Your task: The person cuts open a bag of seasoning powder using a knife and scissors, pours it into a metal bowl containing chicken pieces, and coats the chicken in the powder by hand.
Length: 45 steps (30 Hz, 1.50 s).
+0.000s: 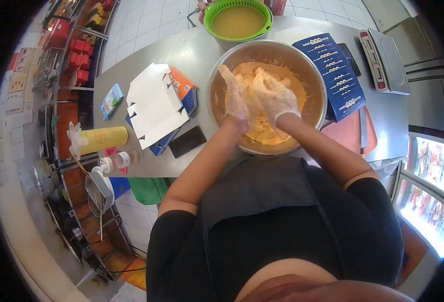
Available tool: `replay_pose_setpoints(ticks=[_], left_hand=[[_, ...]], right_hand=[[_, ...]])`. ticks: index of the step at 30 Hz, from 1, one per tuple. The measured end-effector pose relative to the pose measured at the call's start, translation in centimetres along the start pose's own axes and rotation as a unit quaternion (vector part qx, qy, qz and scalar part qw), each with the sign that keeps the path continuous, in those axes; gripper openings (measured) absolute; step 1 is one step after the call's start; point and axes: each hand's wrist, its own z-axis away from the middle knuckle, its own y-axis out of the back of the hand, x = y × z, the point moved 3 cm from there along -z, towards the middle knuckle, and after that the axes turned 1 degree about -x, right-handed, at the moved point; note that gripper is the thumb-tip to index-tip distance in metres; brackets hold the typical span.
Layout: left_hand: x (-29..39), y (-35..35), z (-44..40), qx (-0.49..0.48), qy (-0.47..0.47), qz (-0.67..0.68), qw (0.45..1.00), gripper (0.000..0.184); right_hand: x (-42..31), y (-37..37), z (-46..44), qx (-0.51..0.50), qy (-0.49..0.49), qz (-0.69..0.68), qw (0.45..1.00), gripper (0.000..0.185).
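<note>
A wide steel bowl [316, 68] holds orange-yellow breading powder [297, 90]. Both my hands are inside it, in clear plastic gloves caked with the powder. My left hand [237, 98] is at the left of the bowl, one glove tip pointing up and away, the other fingers curled toward the middle. Beside it, my right hand [276, 96] is closed, its fingers bent over a powder-covered lump. Powder coats whatever lies between the hands, so its kind cannot be made out.
Behind the bowl stands a green colander [268, 27] over yellowish liquid. Left are a white carton [154, 105], a phone [187, 141] and a yellow cylinder [104, 140]. Right are blue printed boxes [332, 75], a scale [390, 60] and a knife [364, 128] on a pink board [345, 133].
</note>
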Motion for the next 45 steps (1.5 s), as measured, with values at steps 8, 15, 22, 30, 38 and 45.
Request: replay_pose_setpoints(ticks=[8,15,22,30,38,45], left_hand=[[-0.1,-1.4,-0.4,0.041,-0.083,0.024,0.995,0.104],[-0.6,-1.9,-0.6,0.023,-0.051,0.078,0.995,0.097],[-1.9,1.1,-1.8,-0.044,-0.032,0.074,0.996,0.083],[-0.4,0.4,-1.2,0.011,-0.109,0.026,0.994,0.084],[-0.4,4.5,-2.1,-0.012,-0.013,-0.015,1.000,0.094],[-0.4,1.5,-0.2,0.060,-0.017,-0.042,0.997,0.079]], right_hand=[[1.1,-0.4,2.7,-0.031,0.097,-0.112,0.988,0.027],[1.8,-1.0,3.1,-0.054,0.241,-0.192,0.950,0.032],[2.0,-2.8,3.1,-0.074,0.248,-0.274,0.926,0.040],[0.7,-4.1,4.7,-0.138,0.221,-0.371,0.891,0.049],[0.9,1.1,1.8,-0.329,0.056,-0.268,0.904,0.048],[5.8,-2.5,-0.1,-0.167,-0.056,-0.184,0.967,0.060]])
